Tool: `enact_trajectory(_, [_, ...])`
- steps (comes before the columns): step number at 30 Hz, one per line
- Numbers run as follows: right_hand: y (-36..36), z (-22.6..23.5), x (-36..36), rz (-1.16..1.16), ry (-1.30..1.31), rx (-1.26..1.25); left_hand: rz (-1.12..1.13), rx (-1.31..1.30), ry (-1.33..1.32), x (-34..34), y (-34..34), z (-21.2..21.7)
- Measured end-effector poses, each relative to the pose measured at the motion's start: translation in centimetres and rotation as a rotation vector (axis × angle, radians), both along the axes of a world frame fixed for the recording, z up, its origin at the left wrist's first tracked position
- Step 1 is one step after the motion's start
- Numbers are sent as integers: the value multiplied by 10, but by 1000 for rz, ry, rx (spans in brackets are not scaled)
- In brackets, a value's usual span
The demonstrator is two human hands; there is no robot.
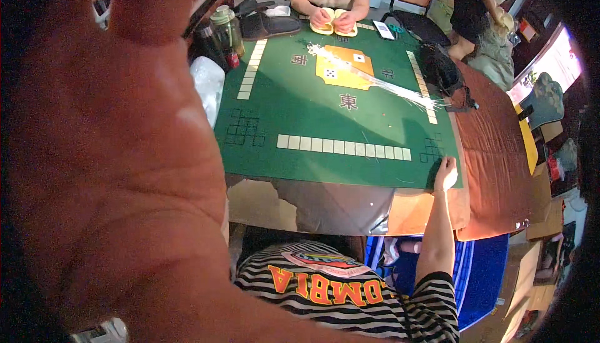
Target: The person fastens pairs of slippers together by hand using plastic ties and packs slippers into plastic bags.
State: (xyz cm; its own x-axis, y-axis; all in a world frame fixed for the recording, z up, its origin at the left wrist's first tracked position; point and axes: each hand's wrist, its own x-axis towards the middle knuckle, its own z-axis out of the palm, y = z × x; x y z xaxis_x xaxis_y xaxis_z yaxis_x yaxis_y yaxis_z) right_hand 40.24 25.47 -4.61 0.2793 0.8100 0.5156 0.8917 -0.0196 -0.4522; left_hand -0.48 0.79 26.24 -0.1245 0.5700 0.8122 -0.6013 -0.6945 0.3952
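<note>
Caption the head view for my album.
Left hand looms close; right hand at a green mahjong mat, white strands beyond.

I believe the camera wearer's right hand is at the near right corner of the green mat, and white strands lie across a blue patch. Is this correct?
The patch is orange, not blue, as the head view shows. The right hand is at that corner of the mat, and the strands cross the patch.
</note>
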Motion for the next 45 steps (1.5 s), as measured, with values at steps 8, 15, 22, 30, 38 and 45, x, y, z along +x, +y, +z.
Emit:
enact_trajectory(8, [0,0,2,22,22,38,-13,-39,-41,5,-6,-4])
enact_trajectory(15, [-5,-12,29,6,-36,54,93,-27,55,-26,-36,-5])
enact_trajectory(22, [15,-29,36,64,-13,-6,274,-15,106,5,5,15])
enact_trajectory(30, [15,-32,40,68,9,13,334,-1,130,-23,8,23])
enact_trajectory(38, [27,-42,46,19,-8,2,385,-14,128,-26,21,27])
enact_trajectory(45, [33,-42,55,1,-63,-38,387,-58,96,-14,30,28])
